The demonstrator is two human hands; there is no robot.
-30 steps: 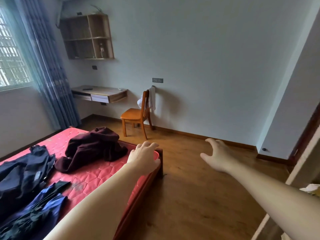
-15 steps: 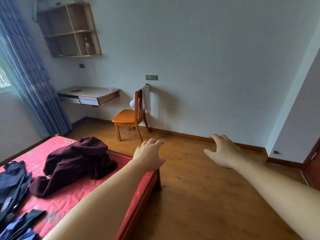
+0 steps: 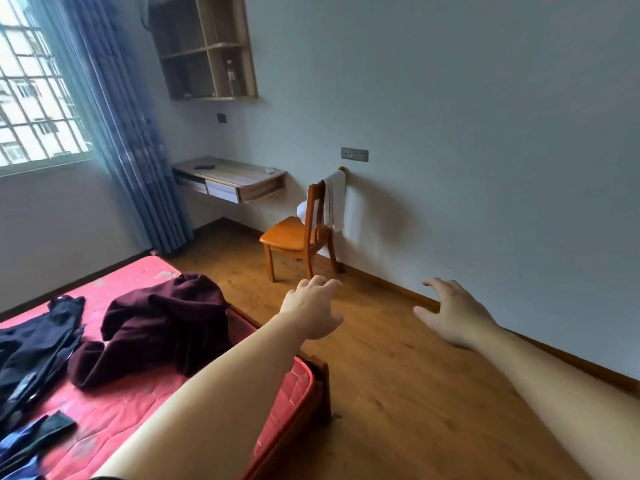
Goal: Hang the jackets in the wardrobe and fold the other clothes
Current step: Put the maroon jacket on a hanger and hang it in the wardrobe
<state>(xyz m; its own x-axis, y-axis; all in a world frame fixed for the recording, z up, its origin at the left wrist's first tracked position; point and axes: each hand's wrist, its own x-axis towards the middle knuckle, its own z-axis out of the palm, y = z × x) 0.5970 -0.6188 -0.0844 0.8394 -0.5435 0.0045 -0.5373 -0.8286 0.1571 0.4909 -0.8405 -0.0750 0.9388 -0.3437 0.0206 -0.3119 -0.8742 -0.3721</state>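
Observation:
A crumpled maroon garment (image 3: 156, 323) lies on the red mattress (image 3: 145, 400) at the lower left. Left of it lies a dark navy garment (image 3: 34, 351), and a blue one (image 3: 20, 445) shows at the bottom left corner. A white cloth (image 3: 334, 199) hangs over the back of an orange wooden chair (image 3: 298, 233) by the far wall. My left hand (image 3: 313, 313) reaches out past the bed's corner, fingers relaxed, holding nothing. My right hand (image 3: 450, 313) is stretched out over the floor, fingers spread and empty. No wardrobe is in view.
A wall-mounted desk (image 3: 230, 180) and an open wall shelf (image 3: 207, 50) stand on the far wall. Blue curtains (image 3: 117, 126) hang beside a barred window (image 3: 34, 95). Wooden floor (image 3: 398, 375) stretches between the bed and the wall.
The view has swung left and tilted, bringing the window back in. Both hands stay stretched forward and empty, now nearer the chair.

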